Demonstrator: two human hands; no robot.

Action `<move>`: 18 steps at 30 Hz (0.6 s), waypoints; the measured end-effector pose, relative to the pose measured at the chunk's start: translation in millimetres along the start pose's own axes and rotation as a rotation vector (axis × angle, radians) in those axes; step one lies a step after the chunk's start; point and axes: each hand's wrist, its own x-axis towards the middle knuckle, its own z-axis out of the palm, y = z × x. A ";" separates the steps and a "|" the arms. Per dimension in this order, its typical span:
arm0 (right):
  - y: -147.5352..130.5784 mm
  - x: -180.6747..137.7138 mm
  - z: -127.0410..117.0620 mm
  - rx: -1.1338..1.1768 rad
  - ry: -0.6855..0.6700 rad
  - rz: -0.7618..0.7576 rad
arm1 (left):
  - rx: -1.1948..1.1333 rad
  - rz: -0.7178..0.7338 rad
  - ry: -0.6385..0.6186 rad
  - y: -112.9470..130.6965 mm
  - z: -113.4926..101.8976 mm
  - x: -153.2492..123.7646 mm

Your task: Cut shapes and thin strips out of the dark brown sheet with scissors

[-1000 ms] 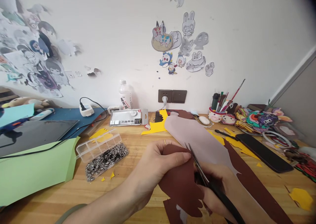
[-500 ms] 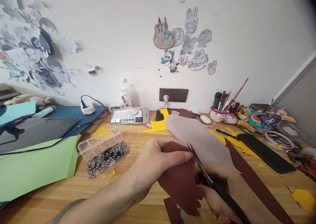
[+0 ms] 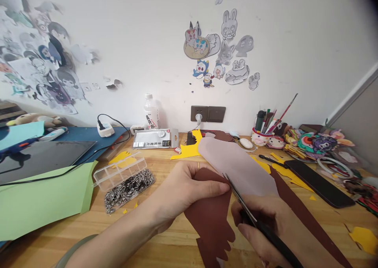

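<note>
My left hand [image 3: 191,189] pinches a dark brown sheet [image 3: 209,216] near its top edge, thumb on the upper face and fingers hidden beneath. The sheet hangs toward me, and its lower right edge is cut into scalloped points. In my right hand [image 3: 262,220] is a pair of scissors [image 3: 240,199] with black handles. Its blades point up and left, their tips by the sheet's upper right edge close to my left thumb. Behind the blades lies a pale lilac-grey sheet [image 3: 239,165].
An open clear box [image 3: 130,189] of metal rings stands left, beside light green paper [image 3: 44,201]. Yellow scraps [image 3: 189,149] lie farther back. A black phone [image 3: 319,183], a pen cup [image 3: 261,136] and coloured cut-outs [image 3: 313,140] are at the right. A bottle [image 3: 151,114] stands by the wall.
The brown sheet has turned and shifted slightly left, away from my right hand. The scissor tips have moved slightly down along its edge.
</note>
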 end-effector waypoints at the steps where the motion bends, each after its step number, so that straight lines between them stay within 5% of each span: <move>1: -3.8 -0.7 -1.3 0.011 -0.006 0.017 | 0.008 -0.001 -0.002 0.7 -0.4 -0.2; 18: -4.9 -3.8 -7.1 -0.047 -0.140 0.089 | 0.122 -0.055 -0.097 15.3 -10.4 -2.8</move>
